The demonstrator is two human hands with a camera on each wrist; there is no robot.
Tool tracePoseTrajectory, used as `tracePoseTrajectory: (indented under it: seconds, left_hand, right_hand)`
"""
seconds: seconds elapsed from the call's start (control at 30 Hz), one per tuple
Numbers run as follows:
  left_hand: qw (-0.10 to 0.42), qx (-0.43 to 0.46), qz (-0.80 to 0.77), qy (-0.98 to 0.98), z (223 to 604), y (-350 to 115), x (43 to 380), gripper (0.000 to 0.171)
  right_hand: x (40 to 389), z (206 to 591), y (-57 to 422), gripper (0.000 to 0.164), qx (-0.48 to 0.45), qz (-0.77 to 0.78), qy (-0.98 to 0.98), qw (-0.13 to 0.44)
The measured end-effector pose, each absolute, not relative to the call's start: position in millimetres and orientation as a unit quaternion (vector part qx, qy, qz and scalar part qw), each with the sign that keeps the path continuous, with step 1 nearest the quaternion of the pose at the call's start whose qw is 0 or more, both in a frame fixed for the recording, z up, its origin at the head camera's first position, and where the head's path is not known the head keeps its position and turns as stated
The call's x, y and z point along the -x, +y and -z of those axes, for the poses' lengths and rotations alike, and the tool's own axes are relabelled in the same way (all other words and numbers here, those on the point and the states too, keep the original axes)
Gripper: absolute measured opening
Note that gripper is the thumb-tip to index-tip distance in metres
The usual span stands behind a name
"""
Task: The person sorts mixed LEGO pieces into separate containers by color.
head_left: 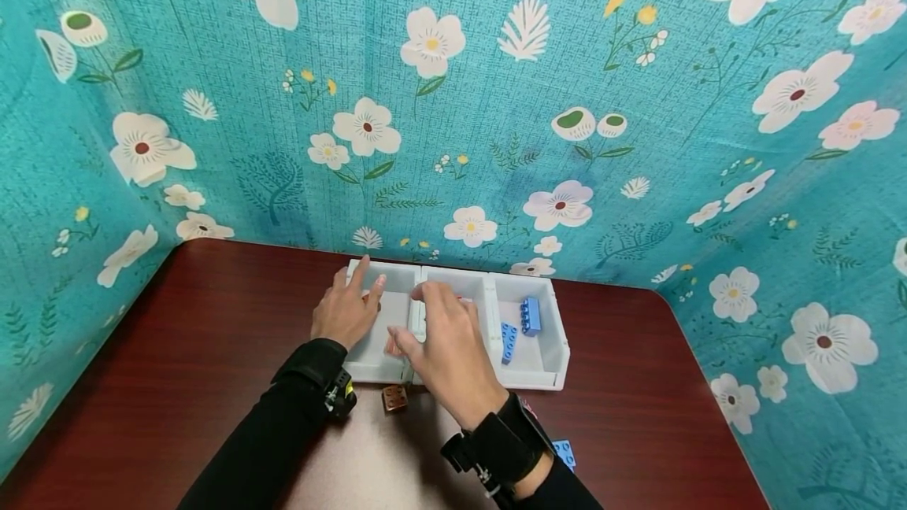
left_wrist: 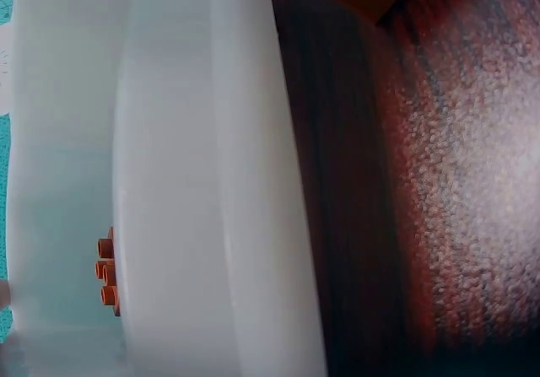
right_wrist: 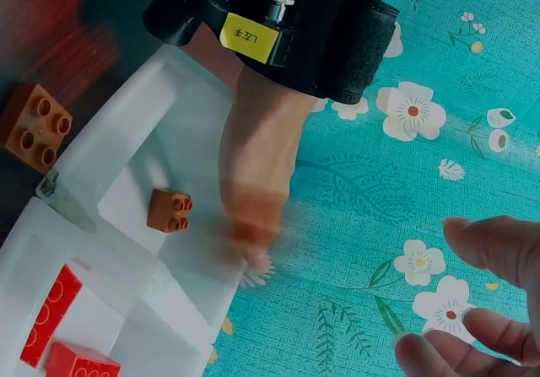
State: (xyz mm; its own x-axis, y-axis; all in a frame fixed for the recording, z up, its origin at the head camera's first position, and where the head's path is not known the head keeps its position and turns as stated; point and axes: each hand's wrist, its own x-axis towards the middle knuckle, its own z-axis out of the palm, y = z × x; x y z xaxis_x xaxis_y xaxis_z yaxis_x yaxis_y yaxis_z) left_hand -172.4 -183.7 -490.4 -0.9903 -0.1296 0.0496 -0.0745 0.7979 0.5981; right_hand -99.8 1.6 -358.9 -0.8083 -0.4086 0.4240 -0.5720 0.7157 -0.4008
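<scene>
My left hand (head_left: 347, 309) is over the left compartment of the white box (head_left: 527, 378), thumb and fingers spread. In the right wrist view, a blurred brown shape (right_wrist: 257, 212) overlaps the left hand's fingers; I cannot make out its outline. A brown toy brick (right_wrist: 169, 210) lies inside that compartment. My right hand (head_left: 453, 345) is above the middle compartment, its fingers apart with nothing seen between them in the right wrist view. Red bricks (right_wrist: 51, 314) lie in the middle compartment, mostly hidden by the right hand in the head view.
Two blue bricks (head_left: 530, 315) lie in the right compartment. Another brown brick (head_left: 394, 398) sits on the dark red table (head_left: 638, 415) in front of the box. A blue brick (head_left: 564, 453) is partly hidden by the right sleeve. A flowered teal curtain (head_left: 439, 164) stands behind the box.
</scene>
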Motion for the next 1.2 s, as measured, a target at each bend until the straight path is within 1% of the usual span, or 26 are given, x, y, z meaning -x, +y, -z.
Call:
tracePoseTrajectory:
  seconds: [0.23,0.47,0.67,0.87,1.1,1.2]
  left_hand:
    - [0.05,-0.054,0.314,-0.947,492.1,-183.1,172.6,0.065]
    - [0.043,-0.057,0.312,-0.947,491.1,-182.6,171.8,0.066]
    - [0.055,-0.053,0.315,-0.946,489.8,-182.8,170.8,0.065]
    - [0.048,-0.056,0.314,-0.947,488.2,-183.8,171.8,0.065]
    - [0.036,-0.053,0.34,-0.938,487.5,-185.1,170.1,0.066]
    - [0.03,-0.058,0.36,-0.931,488.1,-185.3,169.0,0.067]
  right_hand:
    - [98.8,363.9,7.3,0.039,-0.256,-0.262,-0.917,0.159]
    - [97.4,368.4,11.0,0.036,-0.244,-0.268,-0.92,0.15]
    - [94.3,375.9,15.0,0.035,-0.236,-0.269,-0.924,0.136]
    - [87.8,405.2,15.5,0.035,-0.236,-0.259,-0.93,0.107]
    - [73.5,451.6,5.8,0.035,-0.245,-0.198,-0.946,0.08]
    - [67.1,466.6,2.7,0.034,-0.25,-0.173,-0.95,0.078]
